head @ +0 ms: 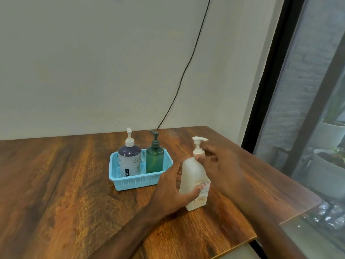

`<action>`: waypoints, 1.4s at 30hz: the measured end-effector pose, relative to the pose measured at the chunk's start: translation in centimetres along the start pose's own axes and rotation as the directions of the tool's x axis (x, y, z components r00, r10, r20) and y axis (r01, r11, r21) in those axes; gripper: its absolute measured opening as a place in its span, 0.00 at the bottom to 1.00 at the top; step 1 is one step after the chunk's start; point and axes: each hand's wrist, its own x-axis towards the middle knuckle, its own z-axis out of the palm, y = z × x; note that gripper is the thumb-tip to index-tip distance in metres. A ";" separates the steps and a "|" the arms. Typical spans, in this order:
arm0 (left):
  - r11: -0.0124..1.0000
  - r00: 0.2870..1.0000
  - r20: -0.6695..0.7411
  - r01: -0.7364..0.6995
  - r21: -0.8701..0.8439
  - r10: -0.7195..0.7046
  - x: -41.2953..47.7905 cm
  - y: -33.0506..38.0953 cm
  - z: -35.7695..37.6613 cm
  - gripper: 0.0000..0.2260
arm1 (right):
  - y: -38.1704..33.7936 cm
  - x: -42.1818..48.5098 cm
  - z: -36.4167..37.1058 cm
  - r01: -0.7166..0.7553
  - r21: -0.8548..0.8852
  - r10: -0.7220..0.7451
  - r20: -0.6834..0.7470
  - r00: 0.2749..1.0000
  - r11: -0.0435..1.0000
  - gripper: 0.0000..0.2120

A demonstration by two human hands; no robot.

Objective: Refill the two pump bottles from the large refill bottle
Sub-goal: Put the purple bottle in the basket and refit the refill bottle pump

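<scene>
On a table [74,184], the left hand [171,189] wraps around the refill bottle [192,171]; the right hand [220,165] pinches its pump neck. A purple bottle [129,159] and a green bottle [155,159] stand upright in a basket [130,184] nearby.

Only the arms of a person are shown. The left hand [170,189] and the right hand [222,165] are bare. Each is joined to a bare forearm: the left forearm [128,230] and the right forearm [261,210] are left uncovered as far as the picture's edge. A short-trimmed nail is seen on the left thumb [196,191]. The fingers of the right hand are smeared by motion blur, so nails and knuckles there cannot be made out. Both wrists are shown narrow and uncovered.
</scene>
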 end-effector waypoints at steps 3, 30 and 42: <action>1.000 1.000 -0.006 -0.008 0.009 0.008 0.0 0.0 0.4 0.36 | 1.0 -1.0 0.9 -0.027 0.014 0.029 -0.149 0.988 1.000 0.24; 0.999 0.999 0.021 0.034 -0.022 -0.034 0.0 0.7 -0.2 0.35 | 1.8 -1.2 2.3 -0.048 0.187 0.071 -0.123 0.990 0.981 0.33; 0.996 0.985 -0.158 0.060 -0.060 -0.068 4.1 5.7 0.3 0.23 | 5.6 -3.8 7.0 -0.069 0.427 0.074 0.005 0.997 0.902 0.39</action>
